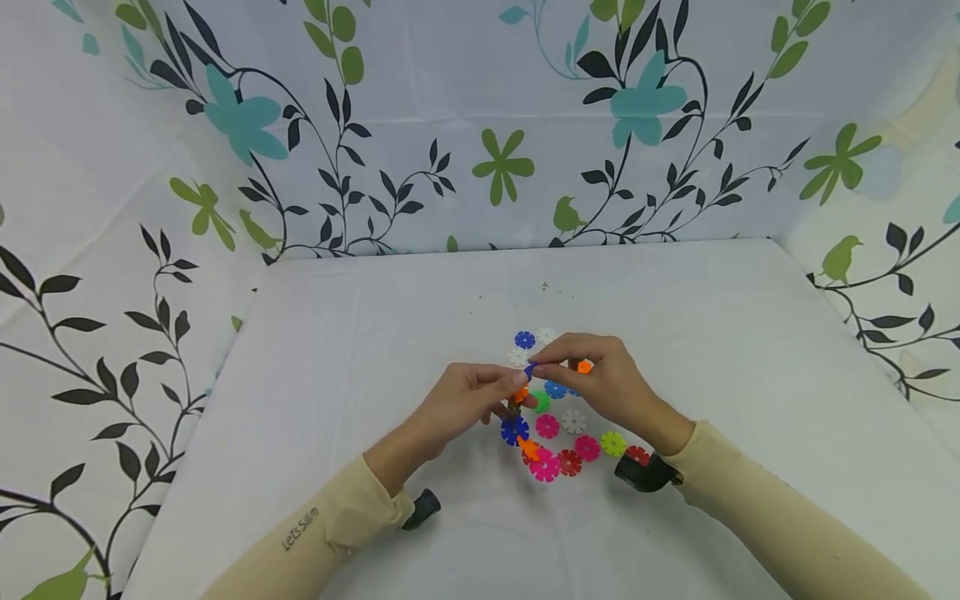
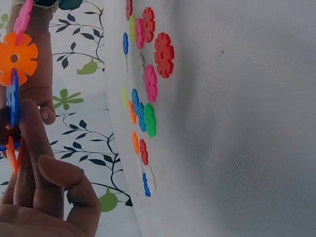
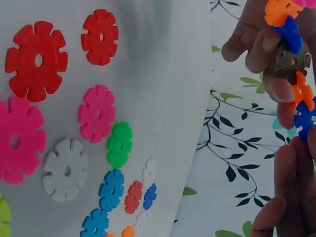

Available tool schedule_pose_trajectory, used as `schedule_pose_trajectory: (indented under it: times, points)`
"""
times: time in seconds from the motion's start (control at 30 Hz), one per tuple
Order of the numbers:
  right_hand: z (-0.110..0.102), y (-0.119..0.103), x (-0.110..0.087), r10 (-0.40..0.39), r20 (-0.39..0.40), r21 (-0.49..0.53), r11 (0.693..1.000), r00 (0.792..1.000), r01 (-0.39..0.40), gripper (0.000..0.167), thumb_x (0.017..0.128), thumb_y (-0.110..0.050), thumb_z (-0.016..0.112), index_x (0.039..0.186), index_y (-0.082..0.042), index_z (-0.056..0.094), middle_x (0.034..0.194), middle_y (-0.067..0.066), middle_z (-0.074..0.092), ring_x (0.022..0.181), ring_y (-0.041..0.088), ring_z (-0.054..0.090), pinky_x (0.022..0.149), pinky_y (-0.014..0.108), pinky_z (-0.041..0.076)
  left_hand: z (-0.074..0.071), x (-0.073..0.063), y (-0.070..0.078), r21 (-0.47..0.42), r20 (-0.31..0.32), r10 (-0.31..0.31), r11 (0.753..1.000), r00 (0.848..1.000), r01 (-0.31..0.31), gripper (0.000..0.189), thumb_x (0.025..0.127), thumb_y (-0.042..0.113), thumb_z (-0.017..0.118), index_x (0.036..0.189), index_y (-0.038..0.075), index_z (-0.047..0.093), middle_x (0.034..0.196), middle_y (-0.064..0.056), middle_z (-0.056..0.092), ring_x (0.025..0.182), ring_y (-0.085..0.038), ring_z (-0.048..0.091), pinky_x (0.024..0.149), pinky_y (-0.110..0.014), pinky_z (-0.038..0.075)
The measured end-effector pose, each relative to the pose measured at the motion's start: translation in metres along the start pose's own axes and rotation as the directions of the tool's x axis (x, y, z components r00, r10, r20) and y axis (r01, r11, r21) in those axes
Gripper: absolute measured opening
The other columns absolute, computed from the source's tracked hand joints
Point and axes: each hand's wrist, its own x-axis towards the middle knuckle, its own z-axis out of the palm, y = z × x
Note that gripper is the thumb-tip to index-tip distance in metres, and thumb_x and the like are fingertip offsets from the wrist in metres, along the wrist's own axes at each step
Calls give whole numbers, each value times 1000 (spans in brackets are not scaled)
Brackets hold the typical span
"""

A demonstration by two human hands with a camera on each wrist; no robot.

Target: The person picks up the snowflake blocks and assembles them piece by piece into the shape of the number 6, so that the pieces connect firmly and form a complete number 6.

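Several notched plastic flower discs are slotted together into a chain, held above the white table. My left hand [image 1: 459, 404] grips its middle, with an orange disc [image 3: 301, 92] and a greyish disc [image 3: 291, 60] by its fingers. Below that hand hang a blue disc [image 1: 514, 431], an orange disc [image 2: 19, 58] and a pink disc [image 1: 543, 465]. My right hand [image 1: 611, 387] pinches a dark blue disc [image 3: 304, 120] at the upper end, against the orange one. Both hands' fingertips are close together there.
Loose discs lie on the table [image 1: 360, 333] around and below the hands: a green one [image 3: 119, 145], pink ones [image 3: 97, 113], red ones [image 3: 36, 60], a white one [image 3: 65, 170] and light blue ones [image 3: 111, 190]. Black wrist devices [image 1: 647, 473] sit under the sleeves. Patterned cloth [image 1: 420, 125] hangs behind.
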Motion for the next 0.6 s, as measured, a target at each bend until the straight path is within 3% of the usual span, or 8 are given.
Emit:
schedule_pose_trajectory:
  times: [0.17, 0.37, 0.6]
  points:
    - [-2, 1, -1, 32, -9, -1, 999, 999, -32, 26, 96, -16, 71, 122, -15, 75, 108, -7, 74, 94, 13, 67, 77, 37, 58, -3, 1, -5, -53, -37, -34, 998, 999, 32, 40, 98, 46, 64, 121, 16, 74, 101, -4, 75, 92, -20, 69, 85, -47, 52]
    - [-11, 14, 0, 36, -145, 61, 998, 989, -28, 28, 101, -12, 64, 128, -8, 70, 111, 3, 74, 99, 14, 70, 88, 28, 55, -8, 1, -7, -176, -101, -46, 984, 994, 27, 46, 96, 46, 67, 126, 12, 71, 109, -8, 74, 96, -23, 71, 93, -53, 51]
    - [-27, 29, 1, 88, -292, 61, 995, 952, -73, 30, 103, -15, 62, 130, -5, 68, 115, 8, 72, 95, 13, 69, 77, 24, 55, -12, 1, -7, -276, -232, -26, 960, 972, -40, 39, 97, 38, 68, 126, 12, 72, 103, -12, 75, 91, -23, 72, 91, -47, 51]
